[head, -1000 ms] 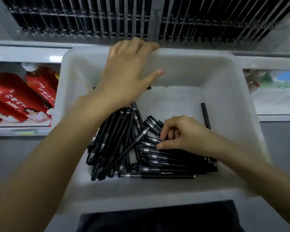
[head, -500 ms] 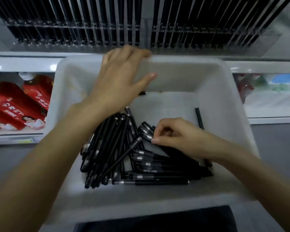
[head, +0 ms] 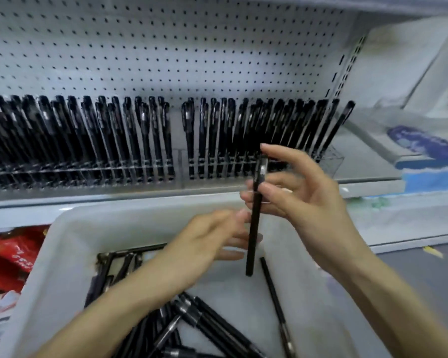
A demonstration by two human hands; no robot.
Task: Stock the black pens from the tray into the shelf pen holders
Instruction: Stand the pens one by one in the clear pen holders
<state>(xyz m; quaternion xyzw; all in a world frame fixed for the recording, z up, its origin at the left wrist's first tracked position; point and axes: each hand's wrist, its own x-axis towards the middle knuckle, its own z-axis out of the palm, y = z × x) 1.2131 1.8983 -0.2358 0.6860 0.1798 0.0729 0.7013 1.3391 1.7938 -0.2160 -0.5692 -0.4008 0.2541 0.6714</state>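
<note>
Right hand (head: 305,202) pinches one black pen (head: 254,223) near its cap end, thumb and fingers curled round it, index finger raised above. Pen stands nearly upright, over tray's far rim, in front of holders. Left hand (head: 212,239) beside pen's lower half, fingers fairly straight, tips at the barrel; blurred, so cannot tell whether they grip it. White tray (head: 62,233) below both hands. Loose pens (head: 197,319) heaped in its near left part; single pen (head: 276,303) lies apart by right wall. Shelf holders (head: 145,174) carry a long row of black pens, standing tilted against pegboard (head: 166,47). Red packs (head: 5,257) on lower shelf, left of tray.
</note>
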